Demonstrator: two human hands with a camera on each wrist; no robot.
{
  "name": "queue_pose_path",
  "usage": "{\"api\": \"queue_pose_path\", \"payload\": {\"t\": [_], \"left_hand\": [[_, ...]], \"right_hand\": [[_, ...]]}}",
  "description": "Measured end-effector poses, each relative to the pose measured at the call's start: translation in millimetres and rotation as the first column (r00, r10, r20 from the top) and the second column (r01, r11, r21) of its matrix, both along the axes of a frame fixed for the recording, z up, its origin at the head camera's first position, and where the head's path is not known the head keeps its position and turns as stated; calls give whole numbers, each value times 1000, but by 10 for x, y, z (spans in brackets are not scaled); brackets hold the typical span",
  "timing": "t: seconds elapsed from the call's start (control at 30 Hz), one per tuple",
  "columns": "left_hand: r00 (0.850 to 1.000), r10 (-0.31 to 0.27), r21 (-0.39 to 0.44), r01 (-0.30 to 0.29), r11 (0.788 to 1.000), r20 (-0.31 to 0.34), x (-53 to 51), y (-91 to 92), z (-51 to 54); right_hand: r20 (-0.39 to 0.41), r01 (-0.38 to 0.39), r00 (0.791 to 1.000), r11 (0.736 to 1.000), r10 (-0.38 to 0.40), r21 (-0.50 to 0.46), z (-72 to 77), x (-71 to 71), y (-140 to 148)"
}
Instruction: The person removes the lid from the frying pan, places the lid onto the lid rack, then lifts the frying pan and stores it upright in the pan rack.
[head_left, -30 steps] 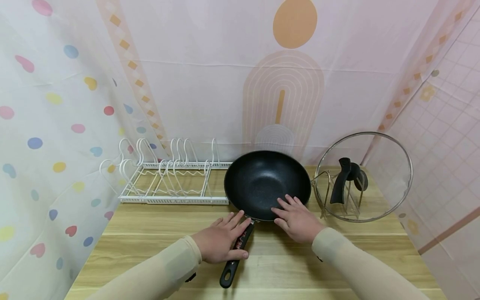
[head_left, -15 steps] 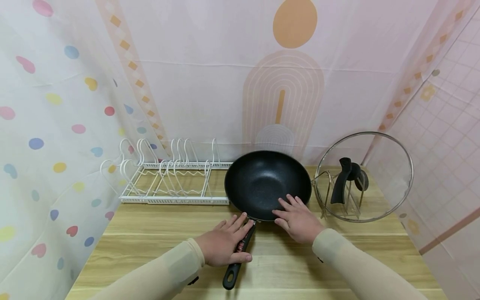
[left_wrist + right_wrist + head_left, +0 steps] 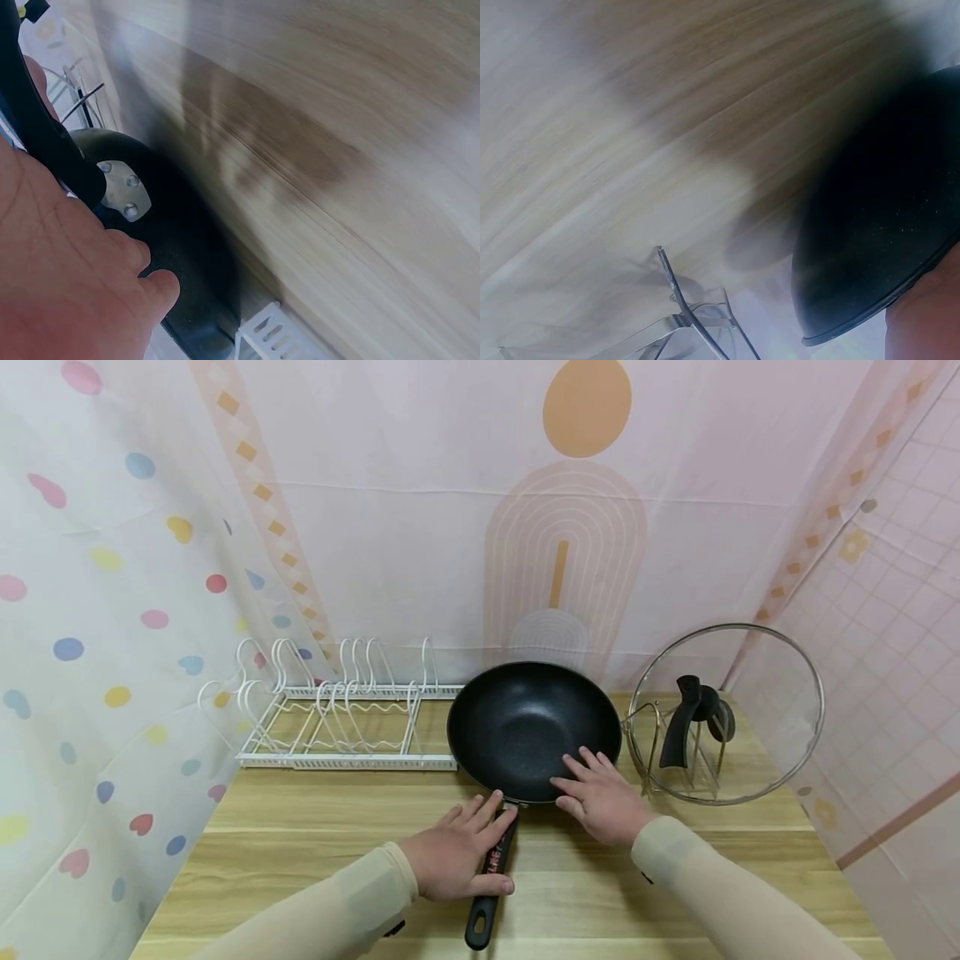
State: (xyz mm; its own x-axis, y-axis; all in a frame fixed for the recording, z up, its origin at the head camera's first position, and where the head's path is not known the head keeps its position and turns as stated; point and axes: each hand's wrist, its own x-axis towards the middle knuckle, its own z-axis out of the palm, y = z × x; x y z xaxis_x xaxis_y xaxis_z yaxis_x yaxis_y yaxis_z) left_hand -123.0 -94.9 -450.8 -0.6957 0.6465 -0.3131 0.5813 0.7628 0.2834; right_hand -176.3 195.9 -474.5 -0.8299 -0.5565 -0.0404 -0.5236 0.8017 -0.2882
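A black wok stands on the wooden table, its handle pointing toward me. Across the upper part of that handle rests my left hand, fingers straight toward the rim and thumb laid over the grip. In the left wrist view the palm lies against the handle, and the riveted metal bracket shows on the wok's outer wall. My right hand is at the near right rim with spread fingers reaching over the inside. The right wrist view shows the wok's outer side beside part of that hand.
A white wire dish rack sits left of the wok, close to it. On the right, a large glass lid with a black knob leans upright in a metal stand. A patterned curtain hangs behind the table.
The handle's free end has swung to the right, and my left hand has moved right with it. My right hand has shifted slightly right. The wok's bowl stays nearly in place.
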Motion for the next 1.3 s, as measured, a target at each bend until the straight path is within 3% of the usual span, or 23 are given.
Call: {"api": "queue_pose_path", "payload": {"t": [1.3], "left_hand": [[999,-20,2,19,1000,41,17,177,-23]], "right_hand": [[-13,32,999,999,-32,7,10,-39,133]]}}
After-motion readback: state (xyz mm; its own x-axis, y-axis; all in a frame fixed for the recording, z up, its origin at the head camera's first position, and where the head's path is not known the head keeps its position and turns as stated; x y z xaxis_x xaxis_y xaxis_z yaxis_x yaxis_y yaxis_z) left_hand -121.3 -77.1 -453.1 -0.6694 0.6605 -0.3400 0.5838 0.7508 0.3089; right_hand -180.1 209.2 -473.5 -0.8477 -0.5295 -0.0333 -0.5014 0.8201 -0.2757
